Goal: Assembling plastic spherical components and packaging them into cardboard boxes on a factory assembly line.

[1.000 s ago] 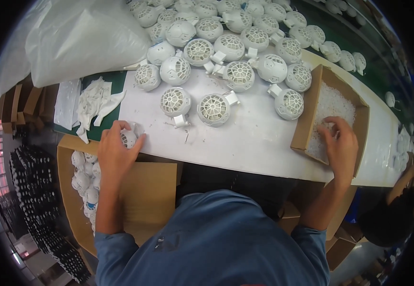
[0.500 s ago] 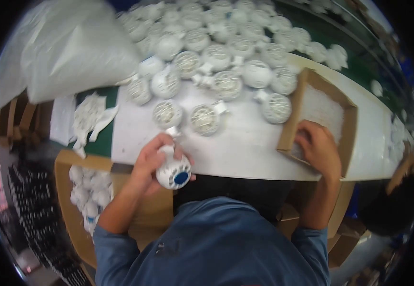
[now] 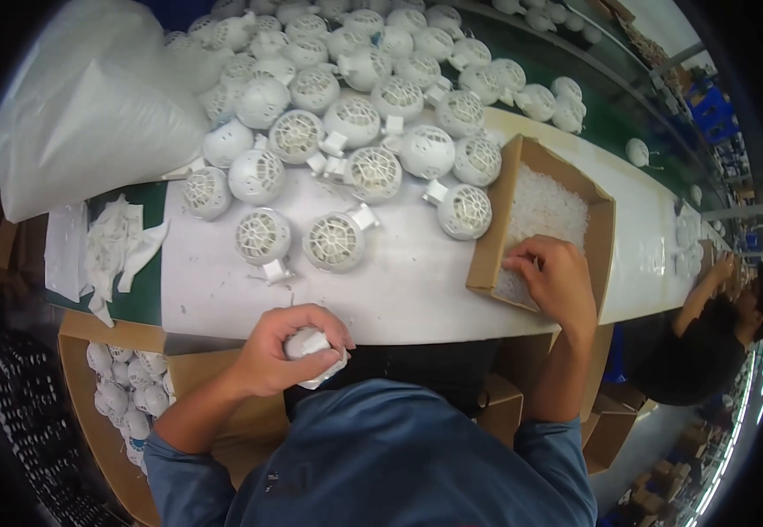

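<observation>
My left hand (image 3: 265, 353) is wrapped round a round white plastic housing (image 3: 309, 342) just in front of the table edge. A square white stub on the housing shows between thumb and fingers; the rest is covered by the hand. My right hand (image 3: 559, 279) is over the near end of a shallow cardboard box (image 3: 605, 255) filled with tiny translucent pieces (image 3: 546, 206). Its thumb and forefinger are pinched together, and what lies between them is too small to make out. Two white balls with grille faces, one (image 3: 263, 235) and another (image 3: 335, 241), lie on the table beyond my left hand.
Many similar white balls (image 3: 372, 174) cover the far table. A large white plastic bag (image 3: 91, 114) bulges at the far left, near crumpled white scraps (image 3: 122, 241). Below left stands a carton (image 3: 104, 323) of white balls. Another person (image 3: 706, 342) sits at the right.
The housing in my left hand has turned: its blue disc is out of sight and the square stub faces up. My right hand's fingers have come together over the tiny pieces. The whole view has shifted.
</observation>
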Motion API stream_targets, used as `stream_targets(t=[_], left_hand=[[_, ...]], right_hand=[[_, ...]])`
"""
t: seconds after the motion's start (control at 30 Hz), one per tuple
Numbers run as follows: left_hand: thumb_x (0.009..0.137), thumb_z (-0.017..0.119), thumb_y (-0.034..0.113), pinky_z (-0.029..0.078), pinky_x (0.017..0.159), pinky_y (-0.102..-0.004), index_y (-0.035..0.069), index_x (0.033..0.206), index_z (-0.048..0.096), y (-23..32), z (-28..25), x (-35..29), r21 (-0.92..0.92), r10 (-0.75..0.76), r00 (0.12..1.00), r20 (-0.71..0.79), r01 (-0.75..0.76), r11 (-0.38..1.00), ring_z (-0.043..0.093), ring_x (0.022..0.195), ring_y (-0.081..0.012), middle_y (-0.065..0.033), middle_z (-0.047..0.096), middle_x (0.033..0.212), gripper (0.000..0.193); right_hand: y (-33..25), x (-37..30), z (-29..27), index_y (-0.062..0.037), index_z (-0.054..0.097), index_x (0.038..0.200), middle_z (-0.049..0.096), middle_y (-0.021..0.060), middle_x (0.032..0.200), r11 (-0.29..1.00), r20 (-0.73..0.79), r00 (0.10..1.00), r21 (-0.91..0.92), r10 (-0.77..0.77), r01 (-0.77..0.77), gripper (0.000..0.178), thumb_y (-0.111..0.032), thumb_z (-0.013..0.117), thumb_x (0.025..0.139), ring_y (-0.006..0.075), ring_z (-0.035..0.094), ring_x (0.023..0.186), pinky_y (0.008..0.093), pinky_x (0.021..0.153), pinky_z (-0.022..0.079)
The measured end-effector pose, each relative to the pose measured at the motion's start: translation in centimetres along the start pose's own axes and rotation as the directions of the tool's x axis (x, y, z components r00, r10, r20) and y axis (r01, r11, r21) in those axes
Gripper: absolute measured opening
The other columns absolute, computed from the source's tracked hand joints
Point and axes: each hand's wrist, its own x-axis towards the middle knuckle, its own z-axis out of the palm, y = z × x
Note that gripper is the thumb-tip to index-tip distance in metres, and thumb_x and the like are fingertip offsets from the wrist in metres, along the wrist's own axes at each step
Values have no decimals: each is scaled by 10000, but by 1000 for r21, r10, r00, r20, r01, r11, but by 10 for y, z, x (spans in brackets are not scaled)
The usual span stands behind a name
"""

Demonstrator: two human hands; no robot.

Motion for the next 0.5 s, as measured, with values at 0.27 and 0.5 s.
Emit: stream_targets(t=[0.27,0.5], left_hand=[[847,648,58,476,823,-357,32,906,585,3,2,0,114,9,1000,5,-10,993,621,930,-230,-90,615,878,90],[846,654,68,476,818,-359,34,907,580,2,-3,0,102,25,999,-24,-22,995,618,934,-233,-99,615,894,102]], right_hand=[[-8,16,10,17,663,791,626,130,702,968,-137,967,100,-215,229,104,-44,725,733,257,588,630,331,580,443],[-10,12,-1,3,679,839,646,86,724,948,-42,991,291,-125,131,115,-39,726,743,168,543,602,288,560,421]])
